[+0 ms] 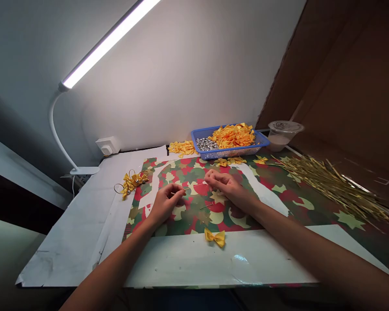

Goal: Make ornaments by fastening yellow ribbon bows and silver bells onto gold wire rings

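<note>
Bright, cool light from a clamp-on LED lamp bar (110, 43), overexposed. Dim lower corners (glare on the white board (241, 261)), bent edges.

Free-room log. The left hand (166, 203) and right hand (227, 188) sit close together at centre, above a red-and-green star-patterned paper sheet (189, 224), which offers open passage to either side. Obstacles: a blue plastic basket (243, 152) at upper centre; a loose heap of yellow ribbon pieces (181, 148) beside it; a gold ribbon bow (131, 183) at left; long gold tinsel strands (327, 183) at right; a small yellow satin bow (215, 237) at lower centre. The gap behind the basket appears narrow, though poorly seen.
</note>
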`<state>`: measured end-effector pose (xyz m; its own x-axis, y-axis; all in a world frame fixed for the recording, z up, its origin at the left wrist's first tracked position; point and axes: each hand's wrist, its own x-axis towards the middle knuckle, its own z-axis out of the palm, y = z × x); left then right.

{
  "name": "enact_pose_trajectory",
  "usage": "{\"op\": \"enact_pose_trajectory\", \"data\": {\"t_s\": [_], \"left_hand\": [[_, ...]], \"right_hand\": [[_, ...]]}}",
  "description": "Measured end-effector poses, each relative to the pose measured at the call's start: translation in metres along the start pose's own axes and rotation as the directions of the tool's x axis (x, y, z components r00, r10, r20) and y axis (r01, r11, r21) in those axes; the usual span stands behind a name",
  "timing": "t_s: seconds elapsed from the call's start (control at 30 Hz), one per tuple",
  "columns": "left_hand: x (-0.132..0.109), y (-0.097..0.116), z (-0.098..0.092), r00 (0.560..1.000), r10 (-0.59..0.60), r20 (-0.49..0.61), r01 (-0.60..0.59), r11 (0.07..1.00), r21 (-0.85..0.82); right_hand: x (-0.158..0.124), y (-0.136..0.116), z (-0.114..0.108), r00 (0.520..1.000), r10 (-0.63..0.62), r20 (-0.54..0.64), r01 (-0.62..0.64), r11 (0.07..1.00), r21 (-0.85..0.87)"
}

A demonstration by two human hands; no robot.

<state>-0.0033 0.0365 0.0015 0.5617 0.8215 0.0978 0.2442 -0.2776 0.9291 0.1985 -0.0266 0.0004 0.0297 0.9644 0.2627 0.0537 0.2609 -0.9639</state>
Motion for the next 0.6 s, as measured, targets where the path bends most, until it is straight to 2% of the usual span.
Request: {"op": "enact_pose_trajectory", "data": {"t_s": [0.13, 0.23, 0.37, 0.5, 0.6], "left_hand": [[-0.001, 0.009, 0.003, 0.994, -0.027, 0.107, 0.036, 0.996, -0.078], [-0.006, 0.016, 0.005, 0.986, -0.003, 0.169, 0.019, 0.995, -0.094], [-0.013, 0.019, 0.008, 0.968, 0.071, 0.241, -0.054, 0.995, -0.079], [-0.019, 0.018, 0.012, 0.922, 0.124, 0.368, -0.108, 0.992, -0.064], [-0.021, 0.019, 0.014, 0.890, 0.165, 0.424, -0.160, 0.986, -0.048]], "right_hand": [[0.000, 0.001, 0.000, 0.994, 0.044, 0.099, -0.064, 0.976, 0.210], [-0.004, -0.002, 0.006, 0.977, 0.096, 0.192, -0.152, 0.941, 0.303], [-0.011, -0.010, 0.016, 0.936, 0.186, 0.299, -0.283, 0.902, 0.326], [-0.016, -0.011, 0.023, 0.865, 0.253, 0.434, -0.402, 0.866, 0.297], [-0.017, -0.009, 0.026, 0.819, 0.259, 0.512, -0.448, 0.847, 0.287]]}}
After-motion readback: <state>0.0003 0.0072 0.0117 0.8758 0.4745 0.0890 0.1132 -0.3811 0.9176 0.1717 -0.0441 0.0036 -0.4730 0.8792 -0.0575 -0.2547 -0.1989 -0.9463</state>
